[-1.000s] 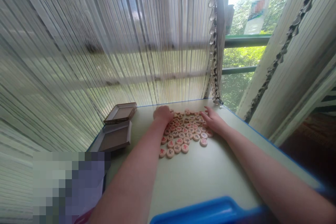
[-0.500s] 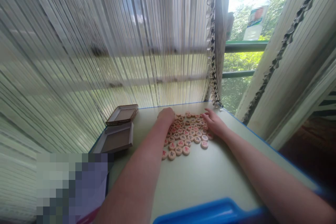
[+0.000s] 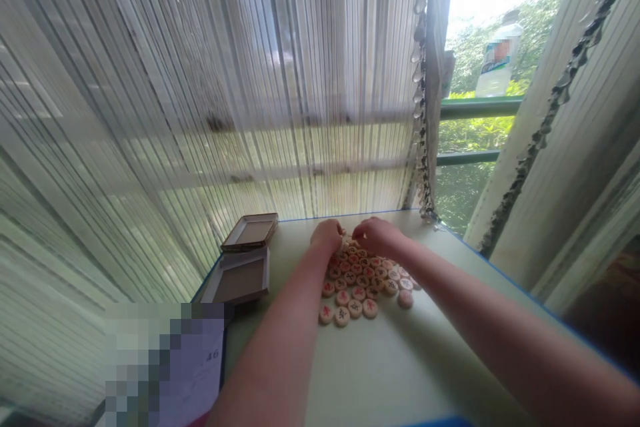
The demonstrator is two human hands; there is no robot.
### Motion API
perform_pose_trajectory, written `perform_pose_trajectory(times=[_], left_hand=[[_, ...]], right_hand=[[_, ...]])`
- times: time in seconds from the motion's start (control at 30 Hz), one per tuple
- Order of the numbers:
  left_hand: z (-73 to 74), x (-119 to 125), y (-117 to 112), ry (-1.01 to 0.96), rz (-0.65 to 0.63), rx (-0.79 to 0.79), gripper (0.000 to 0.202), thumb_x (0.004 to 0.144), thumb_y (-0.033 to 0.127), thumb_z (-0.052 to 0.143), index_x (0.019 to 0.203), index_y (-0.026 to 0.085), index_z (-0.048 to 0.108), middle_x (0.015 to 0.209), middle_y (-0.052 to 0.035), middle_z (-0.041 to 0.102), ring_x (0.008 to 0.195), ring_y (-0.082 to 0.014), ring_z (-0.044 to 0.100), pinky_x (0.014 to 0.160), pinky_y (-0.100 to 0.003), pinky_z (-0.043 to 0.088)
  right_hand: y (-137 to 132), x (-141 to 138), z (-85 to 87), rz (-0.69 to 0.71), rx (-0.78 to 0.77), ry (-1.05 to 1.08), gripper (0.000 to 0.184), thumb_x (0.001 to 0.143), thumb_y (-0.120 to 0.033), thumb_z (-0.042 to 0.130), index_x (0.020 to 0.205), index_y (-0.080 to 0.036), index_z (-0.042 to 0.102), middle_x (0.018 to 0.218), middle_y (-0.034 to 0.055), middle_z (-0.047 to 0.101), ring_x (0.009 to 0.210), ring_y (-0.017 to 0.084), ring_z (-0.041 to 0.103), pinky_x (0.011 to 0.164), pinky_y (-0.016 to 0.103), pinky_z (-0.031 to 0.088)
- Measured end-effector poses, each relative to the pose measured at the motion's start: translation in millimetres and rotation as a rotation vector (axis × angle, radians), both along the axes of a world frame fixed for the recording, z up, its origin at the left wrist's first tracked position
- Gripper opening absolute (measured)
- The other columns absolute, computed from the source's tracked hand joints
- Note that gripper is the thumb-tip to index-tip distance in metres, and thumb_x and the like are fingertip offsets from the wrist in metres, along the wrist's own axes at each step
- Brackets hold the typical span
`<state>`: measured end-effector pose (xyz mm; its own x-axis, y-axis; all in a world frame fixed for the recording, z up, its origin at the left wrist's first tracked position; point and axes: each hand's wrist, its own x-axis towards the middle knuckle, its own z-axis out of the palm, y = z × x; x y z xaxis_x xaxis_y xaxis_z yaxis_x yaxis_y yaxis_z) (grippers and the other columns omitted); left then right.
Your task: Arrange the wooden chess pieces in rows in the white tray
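Observation:
Round wooden Chinese chess pieces (image 3: 369, 308) with red and black characters lie face up in a spread group on the pale table. At the far left edge of the group, my left hand (image 3: 327, 237) is closed, its fingertips around a pale Chinese chess piece (image 3: 345, 240). My right hand (image 3: 380, 237) is just right of it, over the far pieces, with fingers bent and brought together. Whatever those fingertips may hold is too small to make out. The right hand and forearm hide some pieces.
Two shallow open boxes, the far one (image 3: 250, 231) and the near one (image 3: 239, 279), sit at the table's left edge. A printed sheet (image 3: 200, 367) lies lower left. Blue plastic (image 3: 443, 422) shows at the bottom. String curtains (image 3: 300, 80) hang behind; a bottle (image 3: 500, 60) stands beyond.
My right hand has moved left from the group's right edge, bending its fingers, and is now close to my left hand. The view has tilted, so the table appears lower and further right.

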<state>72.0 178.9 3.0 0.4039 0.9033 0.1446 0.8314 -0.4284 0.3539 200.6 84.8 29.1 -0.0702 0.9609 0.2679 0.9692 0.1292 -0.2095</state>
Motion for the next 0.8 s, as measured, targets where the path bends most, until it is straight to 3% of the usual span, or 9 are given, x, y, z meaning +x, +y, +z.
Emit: perform_pose_trajectory(times=[0.07, 0.17, 0.27, 0.4, 0.6, 0.8], left_hand=[[-2.0, 0, 2, 0.02, -0.028, 0.046, 0.017, 0.071, 0.02, 0.059, 0.086, 0.019, 0.067, 0.093, -0.0077, 0.067, 0.087, -0.0191, 0.062, 0.077, -0.028, 0.048], [0.2, -1, 1, 0.062, -0.057, 0.079, 0.017, 0.069, 0.017, 0.06, 0.084, 0.018, 0.068, 0.092, -0.0079, 0.068, 0.086, -0.0189, 0.062, 0.076, -0.027, 0.048], [7.8, -1, -3, 0.089, -0.051, 0.029, 0.016, 0.07, 0.017, 0.059, 0.083, 0.018, 0.069, 0.088, -0.0075, 0.069, 0.082, -0.017, 0.063, 0.075, -0.025, 0.048], [19.2, -1, -8, 0.084, -0.021, -0.078, 0.019, 0.067, 0.019, 0.064, 0.085, 0.019, 0.071, 0.087, -0.007, 0.07, 0.08, -0.0167, 0.064, 0.074, -0.024, 0.048], [27.5, -2, -11, 0.134, 0.059, -0.131, 0.019, 0.068, 0.019, 0.062, 0.084, 0.019, 0.072, 0.089, -0.0103, 0.07, 0.083, -0.0199, 0.065, 0.073, -0.027, 0.05], [22.0, -5, -6, 0.083, 0.045, -0.109, 0.026, 0.069, 0.015, 0.061, 0.092, 0.022, 0.07, 0.097, -0.0076, 0.069, 0.089, -0.0186, 0.063, 0.076, -0.026, 0.049]], right_hand=[[10, -5, -4.0, 0.034, -0.058, -0.079, 0.023, 0.077, -0.025, 0.05, 0.087, -0.027, 0.071, 0.093, 0.0046, 0.067, 0.085, 0.021, 0.058, 0.067, 0.029, 0.043], [13, -8, -12.6, 0.145, 0.022, -0.098, 0.024, 0.077, -0.026, 0.052, 0.093, -0.028, 0.069, 0.096, 0.0042, 0.066, 0.088, 0.02, 0.057, 0.069, 0.029, 0.042], [11, -7, -20.0, 0.18, 0.091, -0.028, 0.027, 0.079, -0.029, 0.052, 0.102, -0.028, 0.066, 0.102, 0.0043, 0.065, 0.094, 0.019, 0.055, 0.074, 0.027, 0.041], [13, -7, -26.4, 0.231, 0.041, -0.029, 0.024, 0.083, -0.031, 0.048, 0.091, -0.025, 0.07, 0.098, 0.0052, 0.066, 0.094, 0.019, 0.054, 0.076, 0.027, 0.04], [15, -15, -31.0, 0.102, 0.05, 0.053, 0.026, 0.081, -0.027, 0.048, 0.095, -0.024, 0.069, 0.097, 0.0049, 0.067, 0.091, 0.019, 0.055, 0.078, 0.028, 0.04], [23, -11, -34.5, 0.009, 0.038, 0.072, 0.028, 0.078, -0.024, 0.048, 0.097, -0.024, 0.069, 0.098, 0.0048, 0.066, 0.096, 0.022, 0.053, 0.079, 0.03, 0.04]])
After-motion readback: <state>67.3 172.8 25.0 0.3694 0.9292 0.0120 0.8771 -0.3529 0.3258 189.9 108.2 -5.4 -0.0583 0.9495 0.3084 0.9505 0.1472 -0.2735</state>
